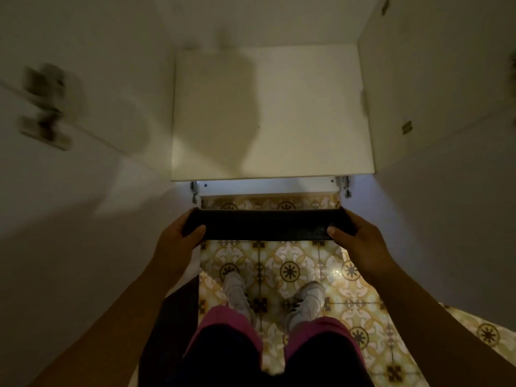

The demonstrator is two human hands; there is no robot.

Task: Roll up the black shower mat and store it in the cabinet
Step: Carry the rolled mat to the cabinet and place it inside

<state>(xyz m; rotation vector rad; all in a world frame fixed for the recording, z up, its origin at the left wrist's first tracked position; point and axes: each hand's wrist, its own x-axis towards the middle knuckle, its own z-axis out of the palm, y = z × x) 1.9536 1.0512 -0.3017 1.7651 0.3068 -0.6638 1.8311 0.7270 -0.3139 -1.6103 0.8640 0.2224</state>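
Black rolled mat (265,224) gripped between both hands (178,236).

The rolled black mat (266,224) looked matt and finely textured, like rubber. The cabinet shelf (307,113) was smooth, matt white board. The floor tiles (287,270) were glossy, patterned ceramic. The hinges (345,186) looked metallic.

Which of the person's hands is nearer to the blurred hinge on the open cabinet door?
Left. The left hand grips the rolled mat's left end, on the same side as the hinge; the right hand holds the opposite end, farther away.
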